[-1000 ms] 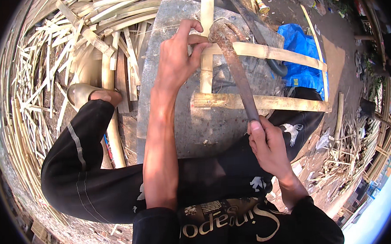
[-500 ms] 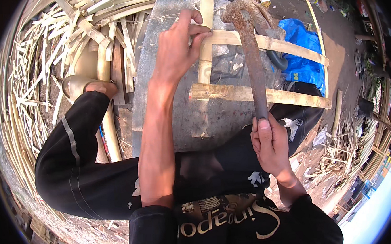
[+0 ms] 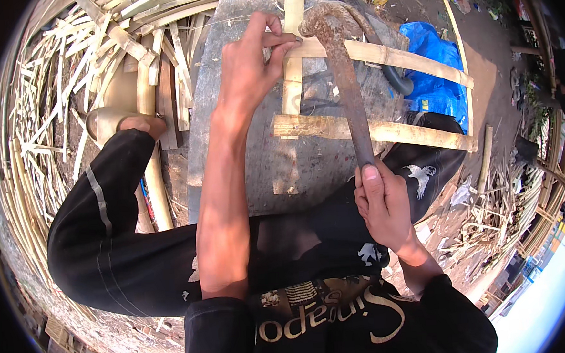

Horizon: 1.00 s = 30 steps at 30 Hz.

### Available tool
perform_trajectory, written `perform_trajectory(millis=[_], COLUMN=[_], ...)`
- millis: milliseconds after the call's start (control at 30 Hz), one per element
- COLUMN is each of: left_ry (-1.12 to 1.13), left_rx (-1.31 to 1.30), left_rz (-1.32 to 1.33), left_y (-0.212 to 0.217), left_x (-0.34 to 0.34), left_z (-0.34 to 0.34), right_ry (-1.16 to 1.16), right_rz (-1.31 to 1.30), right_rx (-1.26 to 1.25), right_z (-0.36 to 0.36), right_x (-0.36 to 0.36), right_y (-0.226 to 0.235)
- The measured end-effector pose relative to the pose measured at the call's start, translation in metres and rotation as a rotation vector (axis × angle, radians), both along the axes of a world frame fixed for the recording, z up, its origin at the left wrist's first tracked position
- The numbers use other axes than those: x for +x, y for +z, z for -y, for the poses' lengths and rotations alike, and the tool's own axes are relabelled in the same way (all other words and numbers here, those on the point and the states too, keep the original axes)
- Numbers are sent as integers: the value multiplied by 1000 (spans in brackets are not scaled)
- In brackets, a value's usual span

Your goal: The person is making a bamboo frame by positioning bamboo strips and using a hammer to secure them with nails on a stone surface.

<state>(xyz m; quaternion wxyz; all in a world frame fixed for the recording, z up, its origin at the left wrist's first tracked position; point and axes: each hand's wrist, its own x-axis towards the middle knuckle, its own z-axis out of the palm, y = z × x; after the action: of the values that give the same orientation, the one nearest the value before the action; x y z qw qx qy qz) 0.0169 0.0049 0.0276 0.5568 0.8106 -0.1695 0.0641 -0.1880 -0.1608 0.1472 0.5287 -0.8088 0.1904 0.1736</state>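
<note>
Bamboo scraps littered ground around drum. Left hand pinched slat; right hand gripped machete. Best kept fingers clear of blade.

Head camera looks steeply down, close over the lap.

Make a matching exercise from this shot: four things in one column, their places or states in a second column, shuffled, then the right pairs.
Things:
1. left hand
2. right hand
3. blue sheet
4. curved rusty blade

Places or states:
A. lies on the ground at upper right
B. grips the blade's handle
C. pinches the upright bamboo strip at the crossing
D. its hooked tip is over the upper bamboo crosspiece

Pairs: 1-C, 2-B, 3-A, 4-D
</note>
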Motion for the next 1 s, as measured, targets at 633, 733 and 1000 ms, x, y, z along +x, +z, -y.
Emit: perform_trajectory(millis=[633,733,1000], left_ry=[0,5,-18], left_rx=[14,59,38], left_rz=[30,18,9], left_y=[-3,-2,-1], left_x=[1,1,1], left_z=[2,1,1], right_ry=[7,10,41], right_rz=[77,-15,60], right_rx=[2,-21,-80], right_z=[-4,1,-6], right_x=[-7,-3,-10], right_y=[2,-5,1])
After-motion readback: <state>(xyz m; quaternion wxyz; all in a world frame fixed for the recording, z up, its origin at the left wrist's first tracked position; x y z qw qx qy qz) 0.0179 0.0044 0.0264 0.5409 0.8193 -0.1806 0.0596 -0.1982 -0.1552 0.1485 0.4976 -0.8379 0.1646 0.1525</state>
